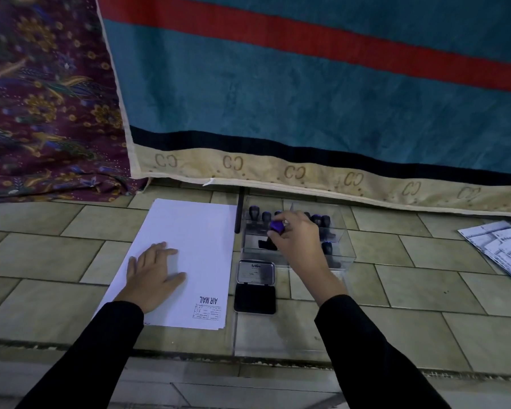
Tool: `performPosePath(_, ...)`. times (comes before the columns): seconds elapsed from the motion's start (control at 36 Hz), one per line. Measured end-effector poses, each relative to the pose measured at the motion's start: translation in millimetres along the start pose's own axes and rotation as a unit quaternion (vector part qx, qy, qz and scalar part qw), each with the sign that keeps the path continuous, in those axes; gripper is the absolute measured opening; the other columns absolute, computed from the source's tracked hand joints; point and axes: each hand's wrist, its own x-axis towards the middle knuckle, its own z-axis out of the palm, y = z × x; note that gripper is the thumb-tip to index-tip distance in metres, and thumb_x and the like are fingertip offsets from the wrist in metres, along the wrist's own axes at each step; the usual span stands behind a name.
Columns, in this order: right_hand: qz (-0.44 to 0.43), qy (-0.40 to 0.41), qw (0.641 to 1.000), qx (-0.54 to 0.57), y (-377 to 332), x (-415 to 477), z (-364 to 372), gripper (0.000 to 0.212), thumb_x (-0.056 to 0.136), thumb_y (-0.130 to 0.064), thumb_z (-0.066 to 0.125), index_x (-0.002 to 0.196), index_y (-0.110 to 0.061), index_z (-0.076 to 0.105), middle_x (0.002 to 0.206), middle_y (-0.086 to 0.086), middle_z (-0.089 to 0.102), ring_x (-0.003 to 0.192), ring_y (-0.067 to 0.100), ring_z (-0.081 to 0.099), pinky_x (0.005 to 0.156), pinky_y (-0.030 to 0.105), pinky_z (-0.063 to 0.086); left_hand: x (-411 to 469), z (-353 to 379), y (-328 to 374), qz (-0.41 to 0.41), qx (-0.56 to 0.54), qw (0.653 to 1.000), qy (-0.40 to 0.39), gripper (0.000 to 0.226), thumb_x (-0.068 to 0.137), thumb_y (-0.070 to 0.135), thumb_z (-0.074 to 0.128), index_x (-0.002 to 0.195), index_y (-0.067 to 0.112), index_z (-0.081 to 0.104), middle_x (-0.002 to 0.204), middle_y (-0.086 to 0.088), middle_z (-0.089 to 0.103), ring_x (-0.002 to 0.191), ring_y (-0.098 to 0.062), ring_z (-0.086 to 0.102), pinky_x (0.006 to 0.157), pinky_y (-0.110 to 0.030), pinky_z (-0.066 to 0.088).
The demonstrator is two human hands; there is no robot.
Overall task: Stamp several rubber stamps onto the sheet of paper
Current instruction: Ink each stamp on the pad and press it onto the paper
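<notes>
A white sheet of paper (198, 231) lies on the tiled floor, with an "AIR MAIL" print and a boxed print near its bottom right corner. My left hand (152, 274) rests flat on the sheet's lower left part. To the right stands a clear plastic box (342, 246) with several dark-handled rubber stamps (316, 219) in it. My right hand (298, 240) is over the box and pinches the purple handle of one stamp (277, 227). An open ink pad (255, 295) lies below the box, its lid (255, 271) folded back.
A teal and red striped cloth (307, 98) hangs behind the box, and a patterned maroon fabric (42, 98) hangs at the left. Printed papers (502, 246) lie at the far right. A black pen (239, 214) lies beside the sheet. A clear lid (278, 335) lies under the ink pad.
</notes>
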Motion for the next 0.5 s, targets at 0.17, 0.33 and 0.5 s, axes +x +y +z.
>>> performPosePath(0.17, -0.058, -0.01, 0.997, 0.041, -17.2, -34.7, -7.4, 0.027, 0.076, -0.016, 0.076, 0.1, -0.014, 0.063, 0.094, 0.002, 0.066, 0.075, 0.01, 0.063, 0.073, 0.019, 0.055, -16.5, 2.2, 19.4, 0.123, 0.042, 0.984, 0.125, 0.054, 0.089, 0.057, 0.032, 0.131, 0.026, 0.048, 0.148, 0.009, 0.036, 0.144, -0.01, 0.019, 0.12, -0.043, 0.002)
performPosePath(0.33, -0.094, -0.094, 0.99, 0.04, -13.6, -61.1, -0.4, 0.025, 0.077, -0.01, 0.074, 0.099, -0.015, 0.065, 0.095, 0.0, 0.065, 0.077, 0.007, 0.062, 0.076, 0.021, 0.054, -29.5, 25.4, 49.2, 0.219, 0.048, 0.973, 0.052, 0.07, 0.081, 0.079, 0.032, 0.135, 0.036, 0.04, 0.149, 0.018, 0.033, 0.142, 0.002, 0.016, 0.121, -0.034, 0.0)
performPosePath(0.5, -0.094, -0.099, 0.99, 0.034, -8.4, -73.9, 3.0, 0.025, 0.075, -0.014, 0.075, 0.098, -0.015, 0.065, 0.094, -0.002, 0.063, 0.078, 0.009, 0.061, 0.074, 0.024, 0.055, -30.7, 44.1, 63.9, 0.229, 0.038, 0.973, 0.022, 0.093, 0.067, 0.09, 0.037, 0.142, 0.035, 0.032, 0.153, 0.021, 0.026, 0.141, 0.006, 0.007, 0.121, -0.033, -0.001)
